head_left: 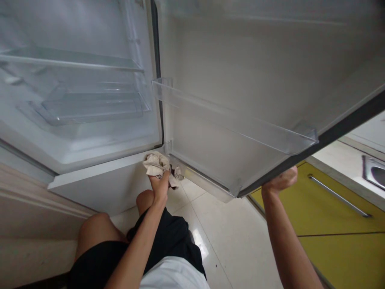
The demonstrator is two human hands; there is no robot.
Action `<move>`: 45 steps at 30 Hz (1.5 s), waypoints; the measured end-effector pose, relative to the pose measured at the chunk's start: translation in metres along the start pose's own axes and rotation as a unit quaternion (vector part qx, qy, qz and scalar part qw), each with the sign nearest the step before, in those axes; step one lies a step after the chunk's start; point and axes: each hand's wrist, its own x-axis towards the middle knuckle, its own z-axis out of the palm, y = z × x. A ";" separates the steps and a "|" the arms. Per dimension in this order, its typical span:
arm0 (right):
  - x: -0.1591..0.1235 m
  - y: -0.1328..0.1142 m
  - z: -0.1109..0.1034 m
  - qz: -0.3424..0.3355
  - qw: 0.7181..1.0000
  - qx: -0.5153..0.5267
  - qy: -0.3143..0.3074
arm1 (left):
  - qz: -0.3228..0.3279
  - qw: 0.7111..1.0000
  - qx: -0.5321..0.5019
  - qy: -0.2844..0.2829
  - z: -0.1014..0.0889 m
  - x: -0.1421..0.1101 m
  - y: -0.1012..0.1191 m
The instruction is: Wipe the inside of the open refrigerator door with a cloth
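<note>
My left hand (159,185) is closed on a crumpled beige cloth (156,163), pressed against the bottom corner of the fridge where the open door hinges. My right hand (281,180) grips the lower outer edge of the open fridge door (270,80), fingers curled over its dark rim. A clear plastic door bin (228,120) runs across the door's inner side and holds nothing I can see. The fridge compartment (75,100) stands open at the left with clear glass shelves (72,60) and a clear drawer.
My bare knees and black shorts are below, over a glossy white tiled floor (240,241). Yellow cabinet fronts (339,224) with a metal handle stand at the right, under a pale counter with a steel sink (374,170). A wooden panel flanks the fridge at left.
</note>
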 end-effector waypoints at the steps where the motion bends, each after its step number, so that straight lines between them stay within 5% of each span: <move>1: 0.000 0.000 0.000 -0.004 1.000 -0.002 -0.001 | -0.008 1.000 0.002 -0.005 0.002 -0.013 -0.003; 8: -0.001 -0.002 0.001 -0.005 1.000 0.013 -0.002 | -0.052 0.996 -0.052 -0.042 0.009 -0.100 -0.010; 14: -0.008 -0.008 -0.003 -0.011 1.000 0.017 -0.001 | 0.003 0.979 0.072 -0.193 0.002 -0.160 -0.022; 18: -0.008 -0.007 -0.004 -0.018 1.000 0.019 -0.004 | 0.108 0.905 0.122 -0.394 -0.006 -0.190 -0.033; 20: -0.007 -0.006 -0.005 -0.008 1.000 0.026 -0.012 | 0.192 0.861 0.150 -0.446 -0.008 -0.200 -0.034; 27: -0.008 -0.013 -0.006 0.016 0.999 0.027 -0.007 | 0.439 0.741 0.263 -0.435 -0.007 -0.217 -0.026; 30: -0.007 -0.017 -0.004 0.026 0.999 0.017 -0.007 | 0.463 0.709 0.316 -0.428 0.001 -0.225 -0.022; 32: -0.007 -0.020 -0.004 0.035 0.999 0.008 -0.008 | 0.427 0.716 0.342 -0.433 0.013 -0.233 -0.019; 38: -0.004 -0.021 -0.004 0.048 0.999 -0.001 -0.015 | 0.215 0.829 0.322 -0.405 0.051 -0.251 -0.014; 45: -0.003 -0.011 -0.005 0.038 0.999 0.013 -0.013 | 0.035 0.865 0.318 -0.387 0.046 -0.259 -0.035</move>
